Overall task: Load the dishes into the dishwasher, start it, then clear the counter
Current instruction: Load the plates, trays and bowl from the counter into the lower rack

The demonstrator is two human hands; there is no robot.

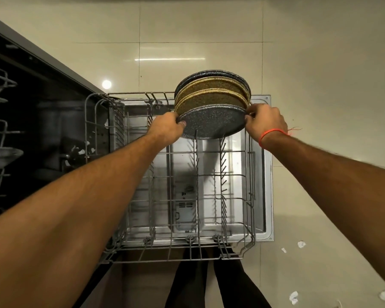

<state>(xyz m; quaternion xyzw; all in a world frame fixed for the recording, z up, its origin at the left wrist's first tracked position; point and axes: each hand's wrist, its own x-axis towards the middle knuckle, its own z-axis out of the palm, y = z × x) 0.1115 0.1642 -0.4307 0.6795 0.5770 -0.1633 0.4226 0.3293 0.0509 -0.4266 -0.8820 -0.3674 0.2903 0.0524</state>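
Glossy beige floor tiles (320, 63) spread beneath the open dishwasher door (267, 165), lower rack (250, 174) pulled fully out over it. Both hands are on 1 speckled grey plate (211, 122): left hand (166, 127) pinching its left rim, right hand (266, 121) gripping the right, at the rack's far end, just in front of the plates (211, 92) already standing there
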